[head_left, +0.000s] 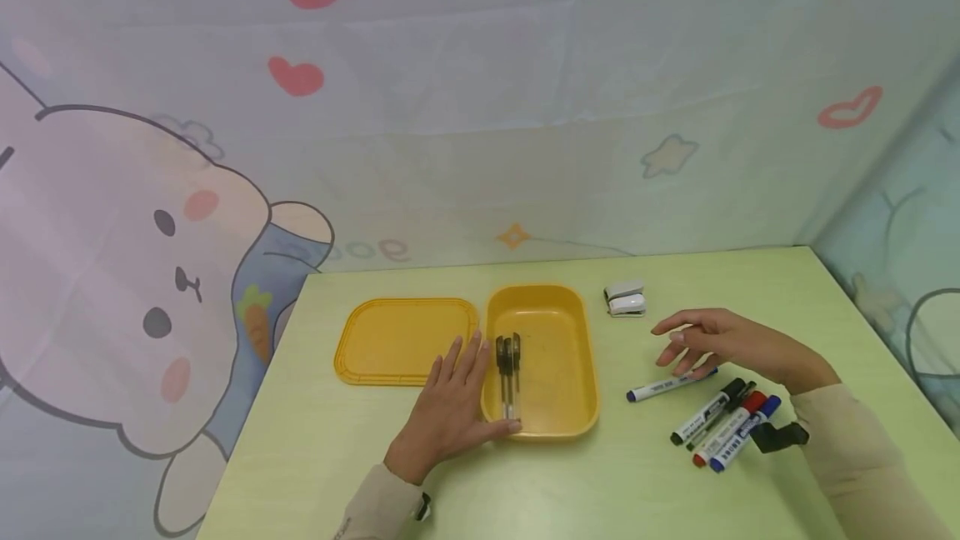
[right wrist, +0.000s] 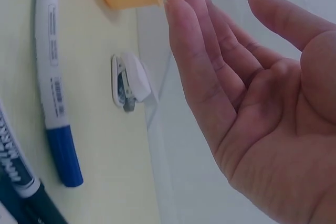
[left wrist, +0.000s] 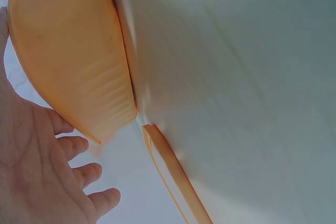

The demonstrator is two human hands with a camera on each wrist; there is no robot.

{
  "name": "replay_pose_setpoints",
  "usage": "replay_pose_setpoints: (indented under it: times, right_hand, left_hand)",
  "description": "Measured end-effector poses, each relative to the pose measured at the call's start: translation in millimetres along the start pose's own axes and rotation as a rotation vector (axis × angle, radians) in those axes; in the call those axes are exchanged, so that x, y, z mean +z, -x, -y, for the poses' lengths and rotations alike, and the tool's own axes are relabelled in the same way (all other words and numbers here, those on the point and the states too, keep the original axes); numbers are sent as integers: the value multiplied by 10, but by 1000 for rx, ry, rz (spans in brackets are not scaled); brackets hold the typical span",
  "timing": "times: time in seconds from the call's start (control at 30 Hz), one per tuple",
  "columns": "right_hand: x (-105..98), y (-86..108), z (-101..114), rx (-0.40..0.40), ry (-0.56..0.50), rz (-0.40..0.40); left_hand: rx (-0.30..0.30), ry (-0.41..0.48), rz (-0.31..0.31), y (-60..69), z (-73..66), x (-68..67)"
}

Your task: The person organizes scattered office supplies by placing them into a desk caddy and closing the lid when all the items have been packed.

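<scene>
With fingers spread straight, my left hand [head_left: 450,407] rests at the left rim of a yellow plastic box [head_left: 558,365], its thumb over the near left corner. Several black-capped clear pens [head_left: 508,373] lie side by side along the left inside of that box. In the left wrist view the hand [left wrist: 42,166] touches the box's rim [left wrist: 68,114]. My right hand [head_left: 712,344], fingers loosely bent and holding nothing, hovers above a blue-capped white marker [head_left: 660,387] on the table. The right wrist view shows that hand [right wrist: 252,98] empty, palm visible, with the marker [right wrist: 50,61] beside it.
A yellow lid [head_left: 408,340] lies flat left of the box. A small white stapler [head_left: 625,298] sits at the back, right of the box. Black [head_left: 707,412], red [head_left: 738,427] and blue markers [head_left: 745,433] and a black pen lie together under the right forearm. A printed curtain hangs behind.
</scene>
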State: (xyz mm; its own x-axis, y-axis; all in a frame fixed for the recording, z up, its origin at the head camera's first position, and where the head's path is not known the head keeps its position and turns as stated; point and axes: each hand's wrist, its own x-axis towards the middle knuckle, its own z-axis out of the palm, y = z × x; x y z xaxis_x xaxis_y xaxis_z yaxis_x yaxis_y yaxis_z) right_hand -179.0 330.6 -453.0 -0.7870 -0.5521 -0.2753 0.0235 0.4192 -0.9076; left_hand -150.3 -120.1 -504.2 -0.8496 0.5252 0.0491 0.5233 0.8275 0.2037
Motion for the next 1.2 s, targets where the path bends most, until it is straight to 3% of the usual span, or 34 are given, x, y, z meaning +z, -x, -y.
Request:
replay_pose_setpoints:
  times: [0.37,0.8,1.2]
  right_hand:
    - [-105,279,-312,45,-34,0]
    - [-236,642,-685,123,-64,-11]
    - [-390,735,-947,117,-109,-6]
  left_hand:
    - [-11,29,12,10,-23,-22]
    - [-1,1,11,10,-19,-10]
    - [5,10,-6,9,-24,-36]
